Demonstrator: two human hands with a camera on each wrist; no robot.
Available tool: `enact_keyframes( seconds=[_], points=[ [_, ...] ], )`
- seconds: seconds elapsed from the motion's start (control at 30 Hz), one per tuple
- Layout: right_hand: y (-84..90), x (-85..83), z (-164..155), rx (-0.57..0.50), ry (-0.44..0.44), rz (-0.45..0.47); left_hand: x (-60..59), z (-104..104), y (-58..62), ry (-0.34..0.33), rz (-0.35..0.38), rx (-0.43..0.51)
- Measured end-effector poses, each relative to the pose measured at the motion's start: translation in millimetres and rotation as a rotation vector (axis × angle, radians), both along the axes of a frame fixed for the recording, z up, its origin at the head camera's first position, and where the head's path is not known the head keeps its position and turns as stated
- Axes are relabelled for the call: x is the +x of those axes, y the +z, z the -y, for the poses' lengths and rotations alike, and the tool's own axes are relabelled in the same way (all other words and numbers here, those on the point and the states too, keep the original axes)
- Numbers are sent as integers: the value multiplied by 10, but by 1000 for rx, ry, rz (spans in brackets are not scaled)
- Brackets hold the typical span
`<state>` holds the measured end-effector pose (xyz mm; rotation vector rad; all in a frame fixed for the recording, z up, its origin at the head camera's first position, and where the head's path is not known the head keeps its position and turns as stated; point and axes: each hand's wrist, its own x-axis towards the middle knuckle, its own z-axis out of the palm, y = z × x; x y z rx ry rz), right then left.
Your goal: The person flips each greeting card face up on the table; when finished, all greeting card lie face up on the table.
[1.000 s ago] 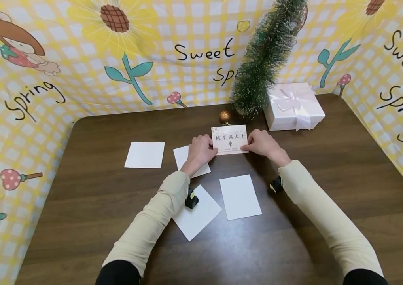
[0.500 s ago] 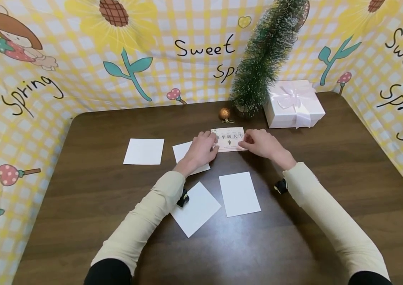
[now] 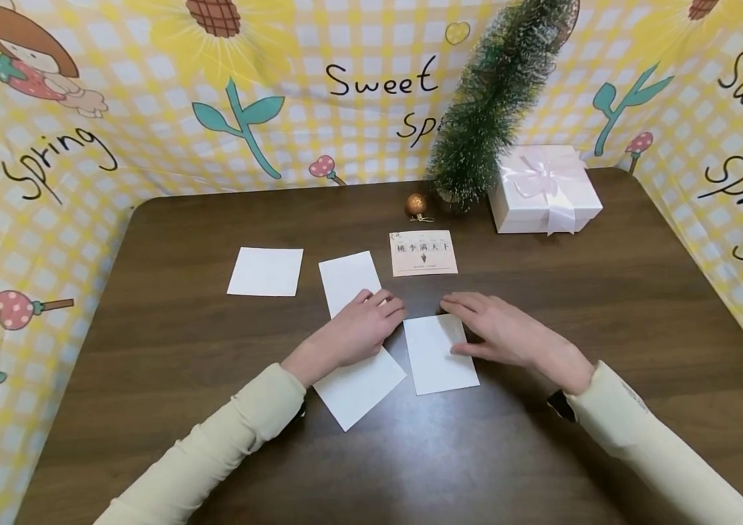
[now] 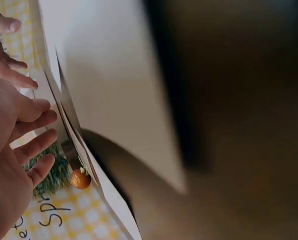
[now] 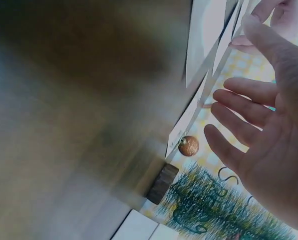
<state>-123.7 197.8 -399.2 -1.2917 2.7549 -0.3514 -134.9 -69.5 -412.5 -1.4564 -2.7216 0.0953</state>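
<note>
- Our left hand point(image 3: 358, 332) lies with fingers straight and relaxed, gripping nothing, over the near end of the blank white paper card point(image 3: 347, 281) that sits mid-table, and above the tilted blank white card point(image 3: 361, 386) toward the near edge of the dark brown wooden tabletop point(image 3: 607, 306).
- Our right hand point(image 3: 502, 335) is just as flat and loose, holding nothing, its fingers resting on the upright blank white card point(image 3: 437, 361) near the tabletop's middle.
- The printed card with black characters point(image 3: 423, 253) lies face up toward the far edge, just in front of the small copper bauble point(image 3: 415, 205), and apart from both hands.
- To lift this card well, we judge it best to press lightly, slide 1 edge up with a fingertip, then pinch it.
- We should keep our sleeves off the 4th blank card point(image 3: 265, 271) to the left.
</note>
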Motion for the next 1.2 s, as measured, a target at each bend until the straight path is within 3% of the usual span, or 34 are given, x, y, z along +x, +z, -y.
enact_keyframes(
  seconds=[0.27,0.57,0.77,1.03,1.2],
  points=[
    [-17,274,-52,67,25,7,176,0,-15,-25,-6,-55],
    [-10,351,-37,138,27,35,193,-45,-57,-37,-7,-54],
    [-1,351,-37,175,63,-9,201,-47,-40,-24,7,-42],
    [62,362,-126,97,138,-34,195,-49,-40,-31,7,-8],
    [90,282,-193,-28,182,-154,161,-55,-17,-44,30,34]
  ],
)
